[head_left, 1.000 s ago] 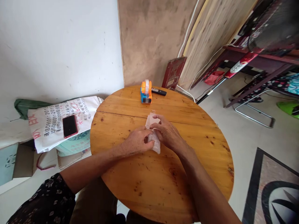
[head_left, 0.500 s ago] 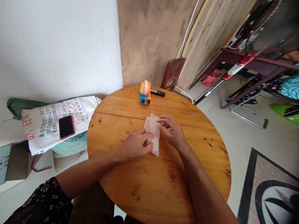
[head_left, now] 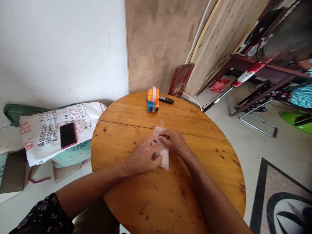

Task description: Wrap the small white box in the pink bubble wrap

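A small white, translucent packet (head_left: 163,156) lies flat in the middle of the round wooden table (head_left: 168,195). My left hand (head_left: 143,157) rests on its left side, fingers pressed down on it. My right hand (head_left: 173,141) lies across its upper part, fingertips curled and pinching its edge. A short strip of tape (head_left: 162,123) sticks out from the packet's far end.
An orange and blue tape dispenser (head_left: 152,99) and a black remote (head_left: 166,99) sit at the table's far edge. A printed white sack (head_left: 53,130) with a red-cased phone (head_left: 68,135) on it lies to the left. A dark red chair (head_left: 179,79) stands behind the table.
My right hand had lifted off to the packet's right side half a second ago; it now lies back across the packet's upper part. My left hand stays pressed on the packet.
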Tool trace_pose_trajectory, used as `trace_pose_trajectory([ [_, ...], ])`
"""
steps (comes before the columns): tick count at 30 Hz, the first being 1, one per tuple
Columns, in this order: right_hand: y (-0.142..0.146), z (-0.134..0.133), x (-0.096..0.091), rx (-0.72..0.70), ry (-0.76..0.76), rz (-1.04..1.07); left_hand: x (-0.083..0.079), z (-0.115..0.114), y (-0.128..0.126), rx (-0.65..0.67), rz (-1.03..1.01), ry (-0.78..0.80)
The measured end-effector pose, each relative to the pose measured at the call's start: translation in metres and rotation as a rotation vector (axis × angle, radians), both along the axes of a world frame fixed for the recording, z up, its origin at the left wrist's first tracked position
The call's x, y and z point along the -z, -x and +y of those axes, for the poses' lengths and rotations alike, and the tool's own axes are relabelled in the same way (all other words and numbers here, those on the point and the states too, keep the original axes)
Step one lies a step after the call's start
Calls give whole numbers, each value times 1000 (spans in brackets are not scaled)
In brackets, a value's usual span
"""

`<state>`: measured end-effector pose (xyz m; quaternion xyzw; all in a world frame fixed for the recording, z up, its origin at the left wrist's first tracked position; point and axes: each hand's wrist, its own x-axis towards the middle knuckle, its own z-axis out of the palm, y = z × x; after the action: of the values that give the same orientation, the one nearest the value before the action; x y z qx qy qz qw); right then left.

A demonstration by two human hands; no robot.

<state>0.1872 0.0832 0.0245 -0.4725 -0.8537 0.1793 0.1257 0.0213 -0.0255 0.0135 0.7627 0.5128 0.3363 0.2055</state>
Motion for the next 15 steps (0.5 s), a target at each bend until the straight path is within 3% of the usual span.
trace_pose_trajectory([
  [4,-11,7,7,25,-10,188,2,2,1,43,8,-32],
  [8,-20,21,11,141,1,278,3,3,1,75,-11,-10],
  [12,-22,36,7,248,13,169,3,2,1,50,-23,-23],
  [15,-19,44,2,217,57,52,6,2,0,42,-24,-44],
])
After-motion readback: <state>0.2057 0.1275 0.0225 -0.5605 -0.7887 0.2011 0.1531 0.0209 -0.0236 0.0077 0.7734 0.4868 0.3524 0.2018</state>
